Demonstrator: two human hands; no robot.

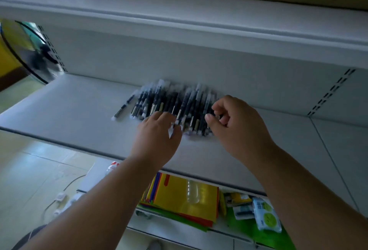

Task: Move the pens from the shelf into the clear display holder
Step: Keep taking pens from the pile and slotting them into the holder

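Observation:
A heap of several dark pens (171,102) with clear caps lies on the white shelf (79,110), close to its back wall. One pen (124,108) lies apart at the heap's left. My left hand (159,136) reaches onto the near edge of the heap, fingers curled over some pens there. My right hand (235,124) is at the heap's right side, thumb and fingers pinching pen ends. A clear holder (193,192) lies on the yellow sheets on the shelf below.
An upper shelf (179,22) overhangs the pens. The lower shelf holds a stack of coloured paper (179,206), small packets (266,217) and green sheets. Tiled floor with a white cable (59,198) lies to the left. A slotted upright (330,92) stands at right.

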